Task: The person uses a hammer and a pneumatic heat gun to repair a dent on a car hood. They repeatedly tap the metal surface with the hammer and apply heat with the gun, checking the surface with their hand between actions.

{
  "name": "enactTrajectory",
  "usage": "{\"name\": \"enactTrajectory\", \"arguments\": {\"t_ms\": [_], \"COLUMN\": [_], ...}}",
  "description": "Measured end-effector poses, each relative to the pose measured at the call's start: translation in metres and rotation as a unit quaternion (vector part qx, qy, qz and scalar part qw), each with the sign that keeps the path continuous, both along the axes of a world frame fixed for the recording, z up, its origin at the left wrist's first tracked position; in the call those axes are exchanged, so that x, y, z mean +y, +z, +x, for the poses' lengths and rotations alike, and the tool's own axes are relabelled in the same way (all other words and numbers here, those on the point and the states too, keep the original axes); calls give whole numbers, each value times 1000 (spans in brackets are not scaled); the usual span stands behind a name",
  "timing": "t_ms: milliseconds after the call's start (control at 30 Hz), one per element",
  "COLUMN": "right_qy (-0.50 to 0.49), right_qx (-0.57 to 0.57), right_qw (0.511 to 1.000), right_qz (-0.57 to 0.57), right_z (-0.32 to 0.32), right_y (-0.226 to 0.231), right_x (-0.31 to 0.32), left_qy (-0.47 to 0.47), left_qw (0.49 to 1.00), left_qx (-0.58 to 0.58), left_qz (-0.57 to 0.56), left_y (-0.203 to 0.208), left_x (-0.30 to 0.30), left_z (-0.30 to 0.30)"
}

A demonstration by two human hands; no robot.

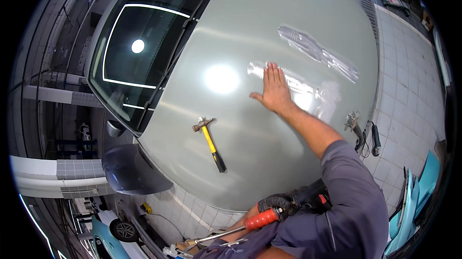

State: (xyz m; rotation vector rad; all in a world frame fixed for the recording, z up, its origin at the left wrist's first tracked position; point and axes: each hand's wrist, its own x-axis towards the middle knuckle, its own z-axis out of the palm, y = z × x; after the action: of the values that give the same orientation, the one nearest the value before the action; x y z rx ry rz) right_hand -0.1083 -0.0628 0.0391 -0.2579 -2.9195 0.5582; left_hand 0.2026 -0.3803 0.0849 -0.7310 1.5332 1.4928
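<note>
My bare right hand (275, 89) lies flat on the grey-green car hood (260, 28), fingers stretched and close together. It rests over a long, shiny bare-metal patch (301, 84). A second sanded strip (317, 53) runs beyond it. My left hand (274, 203), in a dark glove, is low at the near edge of the hood. It seems wrapped round a slide hammer with a red grip (261, 219) and a metal shaft; part of the fingers is hidden. A hammer (210, 144) with a yellow and black handle lies on the hood to the left.
Near the hood's right edge are a metal clamp-like tool (355, 128) and a dark corded tool (375, 139). The windshield (149, 42) and a side mirror (114, 129) are at left. Turquoise panels (409, 206) stand at lower right on the tiled floor (402, 81).
</note>
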Motion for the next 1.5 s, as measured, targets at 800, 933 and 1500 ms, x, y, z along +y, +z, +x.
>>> {"name": "enactTrajectory", "arguments": {"t_ms": [800,933,1500], "right_qy": [310,273,230], "right_qx": [84,149,90], "right_qw": [945,950,966], "right_qz": [62,18,73], "right_z": [-44,-60,38], "right_y": [6,-12,-15], "right_x": [-17,-25,97], "left_qy": [-16,-20,-20], "left_qw": [1000,1000,1000], "left_qx": [-6,-7,-22], "left_qz": [0,-3,4], "left_y": [-9,-6,-18], "left_x": [-3,-1,-7], "left_z": [-21,-23,-35]}}
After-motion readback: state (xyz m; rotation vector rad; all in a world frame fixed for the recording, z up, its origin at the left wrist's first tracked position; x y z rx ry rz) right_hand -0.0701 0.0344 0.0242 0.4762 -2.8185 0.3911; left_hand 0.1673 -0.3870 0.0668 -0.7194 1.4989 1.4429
